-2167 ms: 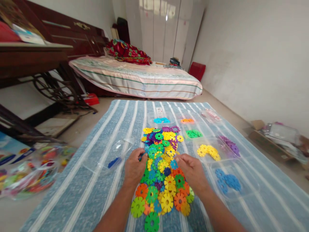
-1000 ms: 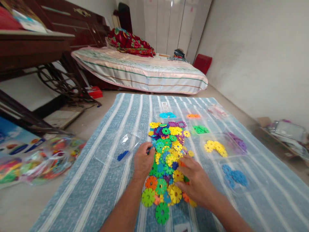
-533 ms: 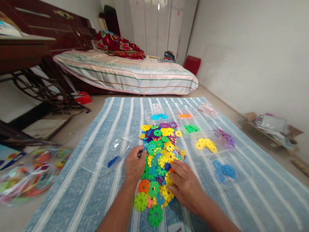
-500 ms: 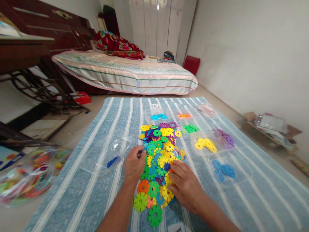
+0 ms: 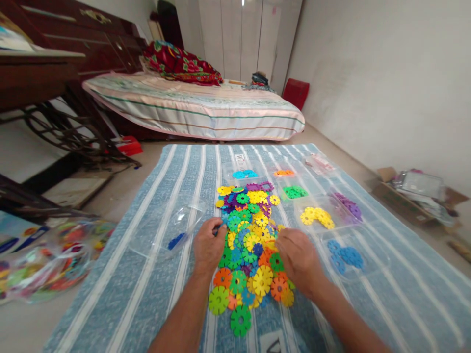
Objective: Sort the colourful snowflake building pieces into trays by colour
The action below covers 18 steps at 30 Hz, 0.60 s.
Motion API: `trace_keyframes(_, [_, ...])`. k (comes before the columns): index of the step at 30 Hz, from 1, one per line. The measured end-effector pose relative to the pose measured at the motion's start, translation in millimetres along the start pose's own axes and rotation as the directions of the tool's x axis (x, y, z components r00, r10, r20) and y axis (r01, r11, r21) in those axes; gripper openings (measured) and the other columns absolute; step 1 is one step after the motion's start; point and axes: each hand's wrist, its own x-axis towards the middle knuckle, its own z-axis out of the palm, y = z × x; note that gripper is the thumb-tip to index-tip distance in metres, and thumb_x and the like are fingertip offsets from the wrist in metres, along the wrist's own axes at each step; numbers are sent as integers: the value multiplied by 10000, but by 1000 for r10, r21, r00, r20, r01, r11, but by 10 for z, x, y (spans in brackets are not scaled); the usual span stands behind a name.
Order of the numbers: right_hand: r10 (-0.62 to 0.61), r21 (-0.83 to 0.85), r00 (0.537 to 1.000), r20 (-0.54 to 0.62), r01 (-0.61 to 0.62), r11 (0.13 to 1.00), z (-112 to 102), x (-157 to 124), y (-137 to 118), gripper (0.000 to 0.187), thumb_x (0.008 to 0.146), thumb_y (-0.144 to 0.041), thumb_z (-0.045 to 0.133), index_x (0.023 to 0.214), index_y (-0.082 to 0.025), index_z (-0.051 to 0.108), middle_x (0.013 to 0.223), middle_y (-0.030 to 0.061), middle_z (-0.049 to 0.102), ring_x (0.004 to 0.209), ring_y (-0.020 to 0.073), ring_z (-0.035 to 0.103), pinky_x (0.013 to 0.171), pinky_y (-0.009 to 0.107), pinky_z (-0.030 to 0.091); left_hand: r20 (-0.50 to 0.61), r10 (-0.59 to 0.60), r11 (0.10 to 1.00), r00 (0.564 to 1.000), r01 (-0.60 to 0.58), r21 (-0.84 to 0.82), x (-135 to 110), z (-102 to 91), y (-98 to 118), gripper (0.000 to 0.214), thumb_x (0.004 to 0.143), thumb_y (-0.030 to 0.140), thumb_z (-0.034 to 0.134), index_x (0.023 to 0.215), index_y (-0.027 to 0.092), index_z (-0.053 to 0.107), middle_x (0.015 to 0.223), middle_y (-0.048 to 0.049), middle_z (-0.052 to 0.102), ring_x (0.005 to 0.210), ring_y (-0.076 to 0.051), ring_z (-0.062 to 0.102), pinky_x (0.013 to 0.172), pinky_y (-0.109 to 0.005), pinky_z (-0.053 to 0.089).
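A heap of coloured plastic snowflake discs (image 5: 248,245) lies in the middle of a blue striped cloth (image 5: 147,274). My left hand (image 5: 208,247) rests at the heap's left edge, its fingers curled round a small blue piece. At the heap's right side, my right hand (image 5: 300,260) has its fingers bent together over a yellow disc. Clear trays to the right hold sorted discs: yellow (image 5: 316,216), blue (image 5: 346,256), purple (image 5: 348,206), green (image 5: 296,192), orange (image 5: 284,172) and light blue (image 5: 245,174). A clear tray (image 5: 176,228) on the left holds one blue piece.
A clear bag of coloured toys (image 5: 47,255) lies on the floor at the left. Behind the cloth is a low mattress (image 5: 198,110) with a red blanket. A dark wooden sewing table (image 5: 44,93) stands far left, a cardboard box (image 5: 415,196) by the right wall.
My right hand has moved from the heap's lower middle up and to the right, to its right edge. The left hand has stayed in place. The camera view shifted slightly.
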Motion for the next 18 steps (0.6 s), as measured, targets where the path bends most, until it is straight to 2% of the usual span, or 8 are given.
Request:
trace_keyframes(2, [47, -140, 995, -91, -59, 988, -139, 120, 186, 176, 884, -111, 479, 944, -184, 628, 904, 90, 659, 951, 217, 603, 860, 405, 508, 0, 2, 1000, 1000, -2, 2, -3, 0, 1, 224, 746, 343, 509, 841, 195, 647, 935, -50, 687, 851, -190, 655, 813, -332, 541])
trace_keyframes(4, [125, -278, 976, -181, -172, 945, -250, 198, 327, 146, 888, -155, 507, 966, -171, 630, 921, 106, 663, 959, 240, 604, 873, 444, 492, 1, 4, 1000, 1000, -4, 4, -8, -1, 6, 221, 751, 339, 509, 849, 196, 648, 938, -48, 686, 849, -188, 654, 815, -333, 541])
trace_keyframes(6, [191, -314, 962, -194, -245, 917, -298, 206, 353, 158, 890, -206, 525, 1000, -166, 632, 939, 114, 666, 963, 254, 607, 882, 469, 485, 1, 6, 1000, 1000, -6, 6, -12, -4, 12, 211, 753, 332, 513, 849, 202, 648, 936, -41, 686, 846, -185, 653, 815, -332, 542])
trace_keyframes(8, [211, -222, 973, -91, -226, 948, -277, 139, 239, 181, 890, -240, 529, 1028, -183, 632, 974, 108, 666, 998, 253, 604, 901, 471, 489, 2, 7, 1000, 1000, -7, 8, -16, -5, 16, 196, 754, 326, 517, 844, 209, 647, 934, -34, 687, 845, -181, 653, 813, -327, 543])
trace_keyframes(10, [182, -71, 980, 82, -176, 982, -210, 23, 26, 206, 866, -258, 559, 1050, -199, 628, 1066, 107, 649, 1099, 258, 568, 934, 464, 491, 0, 9, 1000, 1000, -9, 10, -18, -2, 17, 187, 755, 321, 519, 841, 213, 645, 938, -30, 687, 851, -179, 652, 813, -324, 543])
trace_keyframes(13, [145, 45, 938, 314, -167, 985, -97, -152, -301, 313, 769, -274, 663, 1067, -187, 624, 1230, 128, 581, 1246, 304, 457, 987, 493, 464, -3, 15, 1000, 1000, -15, 10, -21, 7, 12, 182, 756, 316, 521, 840, 211, 644, 944, -33, 685, 865, -182, 652, 814, -322, 543])
trace_keyframes(15, [133, 45, 909, 396, -164, 985, -40, -232, -431, 378, 721, -259, 706, 1077, -164, 621, 1277, 149, 550, 1273, 332, 420, 1012, 528, 434, -7, 12, 1000, 1000, -12, 9, -24, 12, 7, 182, 756, 315, 521, 838, 208, 643, 941, -36, 684, 868, -183, 652, 812, -322, 544])
trace_keyframes(18, [123, 50, 901, 416, -158, 986, 20, -301, -480, 386, 733, -221, 690, 1103, -148, 610, 1287, 159, 540, 1298, 330, 387, 1034, 542, 404, -7, 3, 1000, 1000, -2, 11, -27, 13, 6, 188, 761, 316, 516, 845, 204, 643, 942, -39, 682, 866, -183, 651, 812, -324, 543])
